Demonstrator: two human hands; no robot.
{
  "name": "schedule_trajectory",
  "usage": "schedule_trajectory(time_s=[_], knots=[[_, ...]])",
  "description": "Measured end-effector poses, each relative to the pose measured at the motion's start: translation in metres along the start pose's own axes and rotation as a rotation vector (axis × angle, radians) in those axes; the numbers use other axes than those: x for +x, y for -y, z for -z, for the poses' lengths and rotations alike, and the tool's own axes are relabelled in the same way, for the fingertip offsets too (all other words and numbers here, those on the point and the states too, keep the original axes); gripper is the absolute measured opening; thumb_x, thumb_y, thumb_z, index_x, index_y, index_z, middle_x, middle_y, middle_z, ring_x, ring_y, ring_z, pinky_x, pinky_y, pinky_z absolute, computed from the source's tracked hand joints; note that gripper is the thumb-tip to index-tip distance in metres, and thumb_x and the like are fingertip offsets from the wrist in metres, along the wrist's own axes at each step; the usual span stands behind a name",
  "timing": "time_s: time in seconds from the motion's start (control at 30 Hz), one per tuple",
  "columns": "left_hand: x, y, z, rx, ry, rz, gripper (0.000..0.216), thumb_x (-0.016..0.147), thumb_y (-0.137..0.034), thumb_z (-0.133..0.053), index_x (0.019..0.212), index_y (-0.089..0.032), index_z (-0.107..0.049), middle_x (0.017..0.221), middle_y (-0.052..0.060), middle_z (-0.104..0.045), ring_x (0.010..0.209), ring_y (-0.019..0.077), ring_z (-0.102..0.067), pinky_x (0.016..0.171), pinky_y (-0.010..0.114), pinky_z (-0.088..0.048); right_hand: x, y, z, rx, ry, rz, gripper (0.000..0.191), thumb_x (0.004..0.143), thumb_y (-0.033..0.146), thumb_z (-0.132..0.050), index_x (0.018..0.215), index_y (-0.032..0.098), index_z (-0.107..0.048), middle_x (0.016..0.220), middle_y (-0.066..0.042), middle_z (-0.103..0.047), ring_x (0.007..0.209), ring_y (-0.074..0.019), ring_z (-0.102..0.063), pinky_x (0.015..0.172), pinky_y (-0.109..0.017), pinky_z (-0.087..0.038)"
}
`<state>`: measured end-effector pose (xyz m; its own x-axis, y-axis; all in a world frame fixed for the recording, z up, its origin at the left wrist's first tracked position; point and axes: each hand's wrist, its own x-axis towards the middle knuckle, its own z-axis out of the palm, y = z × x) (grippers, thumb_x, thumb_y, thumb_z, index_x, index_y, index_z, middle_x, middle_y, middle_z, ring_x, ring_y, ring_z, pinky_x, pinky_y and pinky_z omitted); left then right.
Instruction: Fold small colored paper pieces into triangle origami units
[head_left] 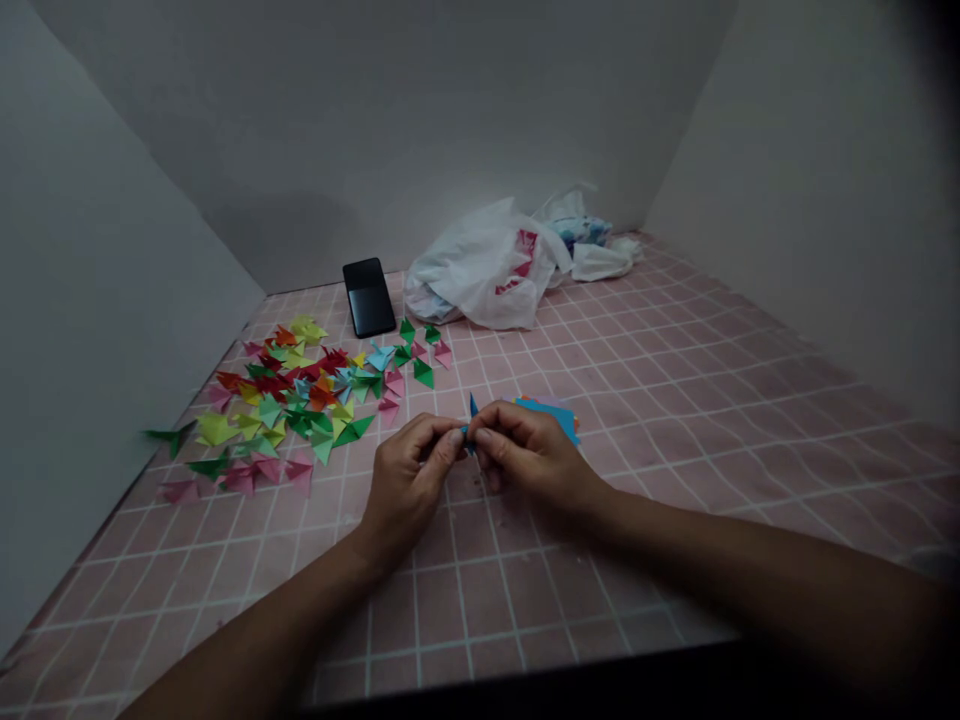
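small blue paper (473,406), probably folded, mostly hidden by fingers (489,437)

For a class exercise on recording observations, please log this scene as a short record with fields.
Left hand: fingers pinch a small blue folded paper
Right hand: fingers pinch the same paper from the other side
Nearest the right hand: stack of coloured paper
Left of the hands: heap of multicoloured folded paper triangles
Surface: pink grid mat
Far end: black smartphone, white plastic bag

matt paper triangles (296,405), glossy phone (368,297)
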<state>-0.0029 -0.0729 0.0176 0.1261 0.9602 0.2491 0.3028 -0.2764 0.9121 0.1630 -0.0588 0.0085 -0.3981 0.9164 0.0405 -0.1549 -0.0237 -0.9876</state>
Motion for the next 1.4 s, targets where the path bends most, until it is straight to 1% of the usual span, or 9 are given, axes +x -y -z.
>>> schedule_trajectory(time_s=[0.2, 0.37, 0.5, 0.67, 0.77, 1.0, 1.07, 1.23, 1.4], knots=[[0.0004, -0.0005, -0.001, -0.105, -0.037, 0.126, 0.01, 0.083, -0.027, -0.069, 0.08, -0.018, -0.07, 0.071, 0.002, -0.069, 0.067, 0.015, -0.063, 0.064, 0.026, -0.048, 0.0023, -0.0014, 0.0021, 0.105, 0.039, -0.039, 0.018, 0.089, 0.036, -0.06, 0.091, 0.018, -0.055, 0.063, 0.006, -0.055, 0.046, -0.0069, -0.052, 0.047, -0.022, -0.043], [0.0019, -0.0034, 0.0001, -0.198, -0.044, 0.19, 0.014, 0.085, -0.028, -0.067, 0.078, -0.017, -0.069, 0.068, 0.0, -0.066, 0.065, 0.013, -0.061, 0.064, 0.024, -0.048, 0.0046, -0.0021, 0.0033, 0.103, -0.037, -0.063, 0.023, 0.085, 0.037, -0.066, 0.094, 0.021, -0.051, 0.055, 0.01, -0.052, 0.039, -0.0076, -0.048, 0.041, -0.02, -0.037], [0.0018, -0.0002, 0.0001, -0.236, 0.002, 0.226, 0.016, 0.084, -0.03, -0.067, 0.078, -0.016, -0.068, 0.068, 0.0, -0.065, 0.064, 0.0128, -0.059, 0.063, 0.024, -0.047, 0.004, -0.0023, 0.0028, 0.084, 0.025, -0.108, 0.024, 0.083, 0.037, -0.069, 0.082, 0.019, -0.053, 0.054, 0.007, -0.053, 0.043, -0.0073, -0.047, 0.043, -0.02, -0.034], [0.001, 0.0036, -0.0014, -0.281, 0.063, 0.267, 0.019, 0.086, -0.034, -0.066, 0.078, -0.017, -0.065, 0.066, -0.002, -0.061, 0.061, 0.0113, -0.056, 0.06, 0.023, -0.044, 0.0023, -0.0002, 0.0013, 0.049, -0.009, -0.122, 0.023, 0.084, 0.033, -0.066, 0.073, 0.019, -0.051, 0.051, 0.006, -0.051, 0.045, -0.0078, -0.046, 0.045, -0.021, -0.032], [0.0006, 0.0023, -0.0023, -0.308, 0.044, 0.275, 0.018, 0.086, -0.033, -0.066, 0.077, -0.017, -0.064, 0.062, -0.003, -0.059, 0.058, 0.0107, -0.054, 0.059, 0.023, -0.043, 0.0017, 0.0014, 0.0004, 0.042, -0.016, -0.133, 0.023, 0.083, 0.034, -0.066, 0.074, 0.02, -0.05, 0.052, 0.006, -0.052, 0.046, -0.0078, -0.047, 0.046, -0.022, -0.034], [0.0007, 0.0003, -0.0029, -0.297, -0.023, 0.273, 0.019, 0.086, -0.032, -0.065, 0.074, -0.018, -0.061, 0.059, -0.003, -0.06, 0.056, 0.0111, -0.056, 0.059, 0.023, -0.044, 0.0021, 0.0006, -0.0001, -0.023, 0.068, -0.194, 0.025, 0.081, 0.036, -0.067, 0.073, 0.02, -0.049, 0.055, 0.006, -0.05, 0.045, -0.0079, -0.044, 0.043, -0.022, -0.032], [0.0007, 0.0008, -0.0029, -0.283, -0.048, 0.275, 0.021, 0.086, -0.033, -0.065, 0.073, -0.018, -0.059, 0.058, -0.004, -0.059, 0.054, 0.0105, -0.055, 0.056, 0.023, -0.044, 0.0024, -0.0005, -0.0007, -0.042, 0.071, -0.175, 0.023, 0.08, 0.033, -0.068, 0.074, 0.02, -0.049, 0.057, 0.006, -0.049, 0.047, -0.0084, -0.045, 0.044, -0.023, -0.033], [-0.001, 0.0015, -0.0032, -0.276, -0.07, 0.257, 0.021, 0.087, -0.03, -0.064, 0.072, -0.018, -0.057, 0.059, -0.004, -0.057, 0.052, 0.0088, -0.053, 0.053, 0.021, -0.042, 0.0022, -0.0031, -0.0013, -0.204, 0.035, -0.012, 0.016, 0.078, 0.024, -0.066, 0.072, 0.019, -0.052, 0.064, 0.004, -0.049, 0.057, -0.0095, -0.044, 0.049, -0.023, -0.033], [-0.0026, -0.0001, -0.007, -0.432, -0.038, 0.38, 0.021, 0.082, -0.032, -0.066, 0.07, -0.018, -0.056, 0.061, -0.004, -0.056, 0.048, 0.0077, -0.049, 0.047, 0.02, -0.042, 0.003, -0.0021, 0.0006, -0.102, -0.027, -0.079, 0.013, 0.082, 0.031, -0.061, 0.083, 0.02, -0.053, 0.064, 0.005, -0.05, 0.05, -0.0094, -0.045, 0.046, -0.023, -0.035]])
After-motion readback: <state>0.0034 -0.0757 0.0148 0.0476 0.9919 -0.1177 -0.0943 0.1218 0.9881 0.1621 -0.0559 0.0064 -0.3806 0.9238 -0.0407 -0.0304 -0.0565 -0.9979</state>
